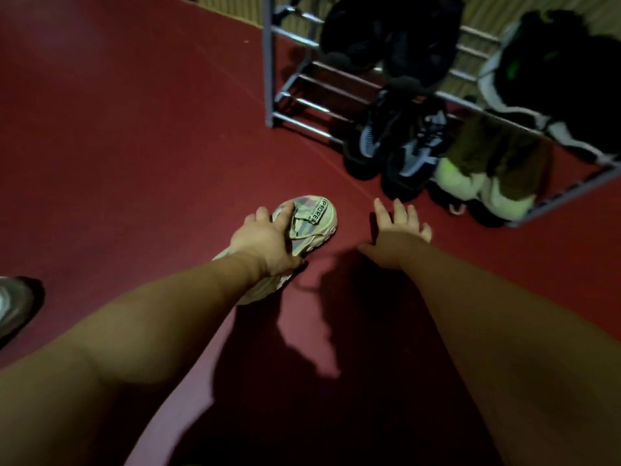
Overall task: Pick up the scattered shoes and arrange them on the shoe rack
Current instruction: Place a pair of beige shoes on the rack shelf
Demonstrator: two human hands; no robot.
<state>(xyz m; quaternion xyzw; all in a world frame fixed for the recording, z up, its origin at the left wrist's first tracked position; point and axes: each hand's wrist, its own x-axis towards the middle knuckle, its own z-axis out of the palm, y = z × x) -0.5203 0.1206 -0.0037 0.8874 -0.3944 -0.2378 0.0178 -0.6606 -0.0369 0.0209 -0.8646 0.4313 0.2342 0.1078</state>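
Floor [134,146] of dark red was taken up at the upper right by a metal shoe rack [270,79], in which black shoes [396,38], a blue-and-black pair [400,142] and a yellow-green pair [480,183] were lodged. A pale sandal [312,220] was seen low on the open floor near the rack, well apart from a grey shoe [13,307] at the left edge. The sandal was gripped by the curled fingers of the left hand [265,243], while the right hand [400,233] was held beside it, fingers spread and nothing held.
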